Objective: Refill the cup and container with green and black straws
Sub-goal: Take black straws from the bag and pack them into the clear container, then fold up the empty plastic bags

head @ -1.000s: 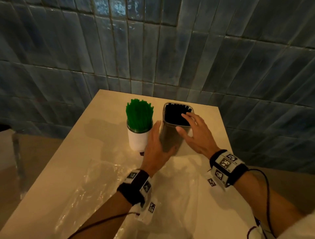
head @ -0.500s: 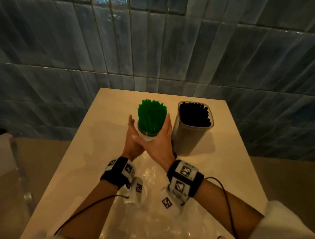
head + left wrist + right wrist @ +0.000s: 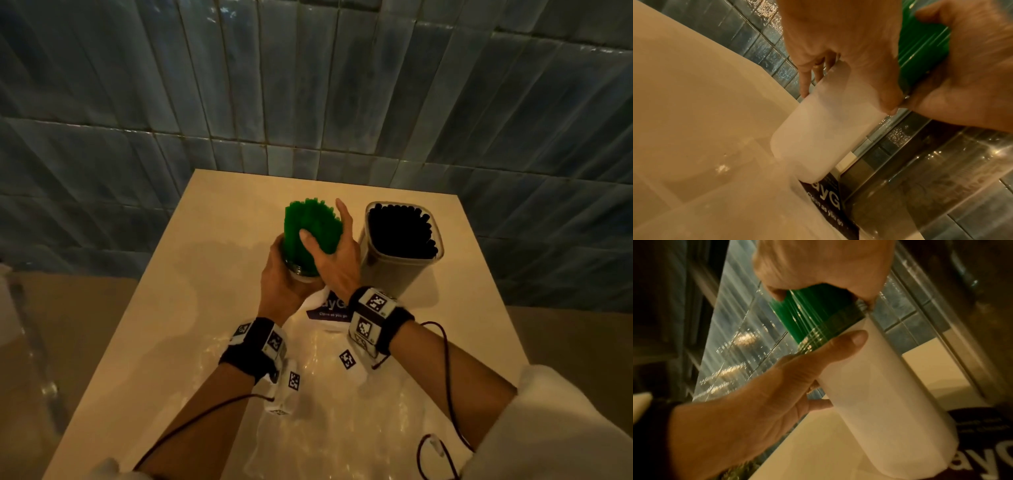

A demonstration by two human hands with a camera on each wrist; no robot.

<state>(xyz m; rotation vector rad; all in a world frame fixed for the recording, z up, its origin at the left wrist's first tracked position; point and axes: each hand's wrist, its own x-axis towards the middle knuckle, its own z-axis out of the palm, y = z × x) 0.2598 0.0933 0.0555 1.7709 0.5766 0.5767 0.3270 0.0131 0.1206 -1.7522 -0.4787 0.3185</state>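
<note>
At frame centre your left hand (image 3: 286, 279) grips the tilted cup (image 3: 875, 386) while your right hand (image 3: 337, 255) grasps its green straws (image 3: 310, 226), left of the container (image 3: 399, 270).

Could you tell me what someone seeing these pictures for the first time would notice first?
The bright green straws at the table's middle stand out, packed in a white cup that the left hand holds while the right hand wraps the bundle. Just right stands a clear container full of black straws.
</note>
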